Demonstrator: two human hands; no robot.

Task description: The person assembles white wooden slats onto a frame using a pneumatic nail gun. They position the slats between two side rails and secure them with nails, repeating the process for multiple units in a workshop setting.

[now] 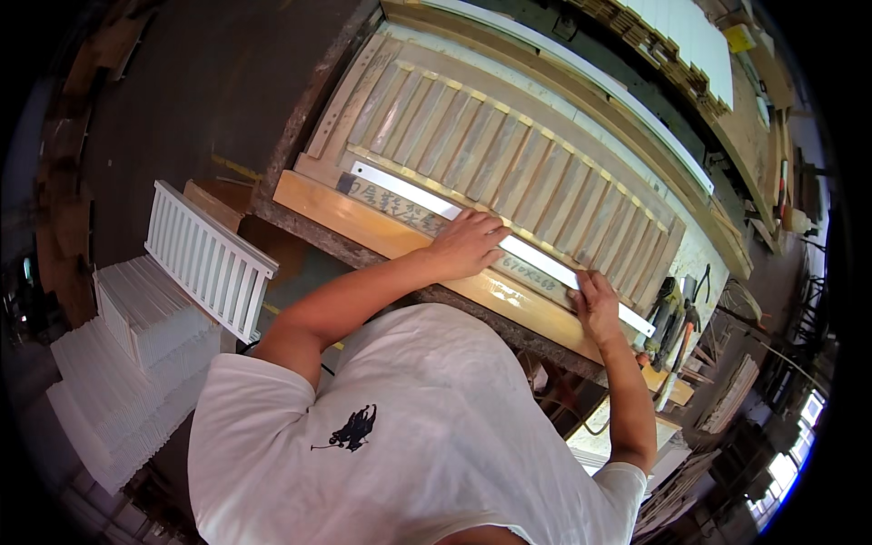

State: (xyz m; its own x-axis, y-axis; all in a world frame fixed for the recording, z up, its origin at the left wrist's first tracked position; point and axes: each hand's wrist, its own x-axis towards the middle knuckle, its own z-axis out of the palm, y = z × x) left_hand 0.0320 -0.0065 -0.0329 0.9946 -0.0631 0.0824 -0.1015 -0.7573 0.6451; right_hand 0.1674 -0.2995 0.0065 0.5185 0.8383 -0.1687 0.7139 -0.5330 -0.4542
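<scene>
A long white strip (406, 192) with a small hole near each end lies along the near side of a wooden slotted jig (505, 153). My left hand (467, 243) is closed over the strip near its middle, fingers bent and pressed together. Farther right, my right hand (597, 303) grips the same strip, thumb and fingers at its edges. The jig holds a row of parallel wooden slats between rails, with handwriting on its near board. Parts of the strip are hidden under both hands.
A second white strip (627, 102) lies along the jig's far side. Hand tools (672, 309) cluster at its right end. At left, a white slatted panel (207, 263) leans by stacked white boards (136, 350). A yellowish wooden board (363, 218) edges the bench nearest me.
</scene>
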